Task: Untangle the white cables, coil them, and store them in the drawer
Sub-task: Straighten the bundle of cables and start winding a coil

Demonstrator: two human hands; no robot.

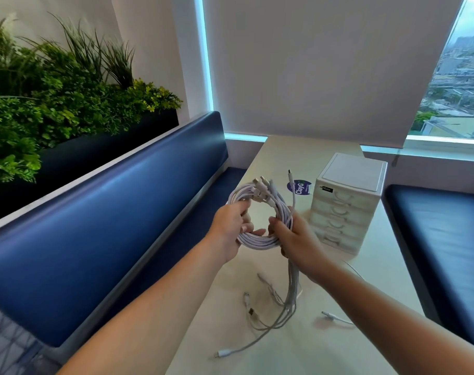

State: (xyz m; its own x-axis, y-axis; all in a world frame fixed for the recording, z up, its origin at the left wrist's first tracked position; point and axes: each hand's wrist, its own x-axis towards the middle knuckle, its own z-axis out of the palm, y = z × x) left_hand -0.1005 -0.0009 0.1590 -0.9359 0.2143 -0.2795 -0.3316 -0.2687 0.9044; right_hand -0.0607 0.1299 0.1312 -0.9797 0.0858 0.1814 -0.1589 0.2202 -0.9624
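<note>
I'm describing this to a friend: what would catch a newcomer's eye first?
The left hand and right hand hold a coil of white cables mid-frame, loose ends trailing onto the table. A white drawer unit stands right of them, and a blue bench runs along the left.

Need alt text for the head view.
The left hand and right hand hold a coil of white cables above a pale table, loose ends trailing onto it. A white drawer unit stands to their right, drawers closed.
</note>
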